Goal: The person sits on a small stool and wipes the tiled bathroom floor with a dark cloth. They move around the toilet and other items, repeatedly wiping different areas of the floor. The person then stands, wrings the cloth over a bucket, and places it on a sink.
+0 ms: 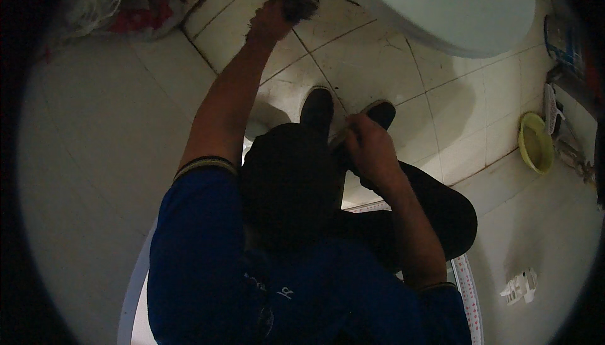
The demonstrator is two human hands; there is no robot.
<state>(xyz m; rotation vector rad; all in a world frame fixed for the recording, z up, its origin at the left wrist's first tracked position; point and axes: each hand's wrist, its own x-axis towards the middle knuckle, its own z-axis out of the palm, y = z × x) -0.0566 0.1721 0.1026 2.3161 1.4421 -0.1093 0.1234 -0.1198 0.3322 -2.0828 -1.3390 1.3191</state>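
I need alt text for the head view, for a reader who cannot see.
The person's left hand holds a dark, bristly clump, with stained floor tiles around it, while the curled right hand appears just below the right shoe. Beyond is a pale rounded fixture; at right, a yellow basin.

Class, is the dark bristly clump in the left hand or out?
In: the left hand holds the bristly clump, which juts out beyond it.
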